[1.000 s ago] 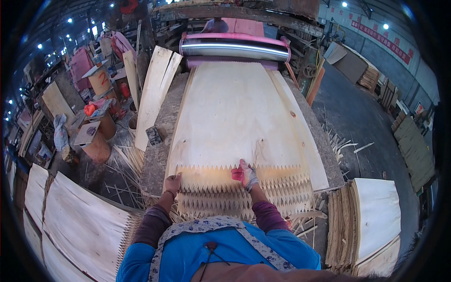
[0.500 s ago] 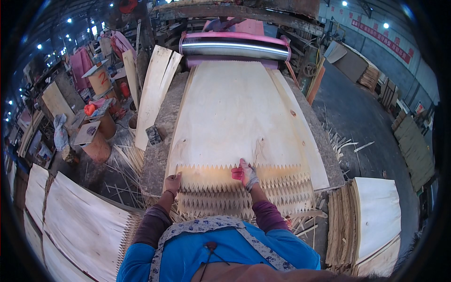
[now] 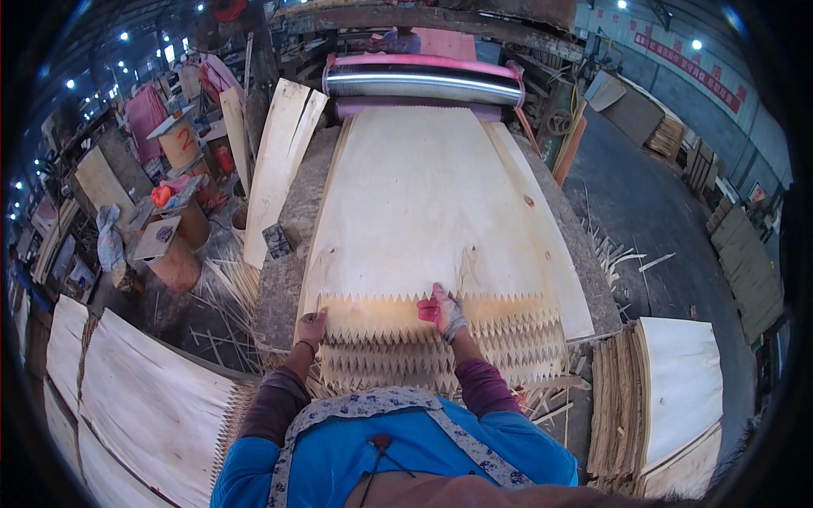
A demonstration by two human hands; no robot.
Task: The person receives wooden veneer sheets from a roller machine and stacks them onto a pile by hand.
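Observation:
A pale wood veneer sheet (image 3: 406, 203) with a zigzag near edge lies on top of a stack in front of me. My left hand (image 3: 311, 326) is closed on the sheet's near left corner, thumb and fingers pinched together. Right of the middle of the toothed edge, my right hand (image 3: 442, 311), in a pink and grey glove, is closed with its thumb toward the far side; its fingertips are partly hidden. Below both hands, the toothed edges of several lower veneer sheets (image 3: 398, 360) show in staggered rows.
A shiny metal roller (image 3: 423, 85) spans the table's far end, with a person (image 3: 400, 41) partly visible behind it. Veneer stacks stand at the left (image 3: 157, 394) and right (image 3: 682, 381). A small dark block (image 3: 276, 240) lies on the table's left side; wood strips (image 3: 233, 288) litter the floor.
Both my hands keep almost the same place and grip on the veneer. Behind the roller, the other person has shifted slightly.

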